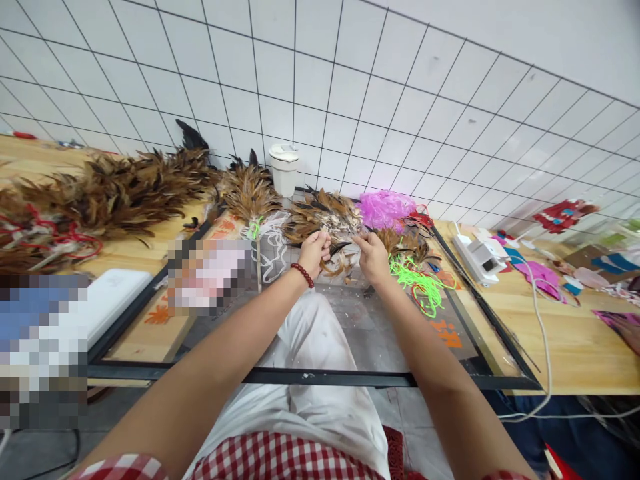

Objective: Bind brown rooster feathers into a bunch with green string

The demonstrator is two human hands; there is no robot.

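White tiled wall with dark grout lines runs across the back. Below it are pale wooden tables (575, 340) with a black-framed glass panel (370, 333) set between them.

Both hands are up at the far end of the glass, pretty much dead center. The left hand (314, 250) is curled shut around a bunch of brown feathers (325, 217), with a red bead bracelet (302, 274) on the wrist. The right hand (373, 257) sits just beside it at 3 o'clock, fingers closed too. It looks like they're pinching the same bunch from the other side, but the tips are buried in fluff so I can't be 100% sure. The bunch itself rests at the far edge of the glass, touching both hands.

Going around from the hands:
- white lidded cup (284, 170) at 11 o'clock, against the wall
- pink plastic bag (385, 208) at 1 o'clock, near
- white power strip (477, 257) at 3 o'clock, well apart on the wood
- neon green cords (417, 280) between 3 and 4 o'clock, just beside the right hand
- tied feather bundle (249, 193) at 10 o'clock
- big feather pile (125, 190) far out at 9 o'clock, with red cords (70, 243) near it
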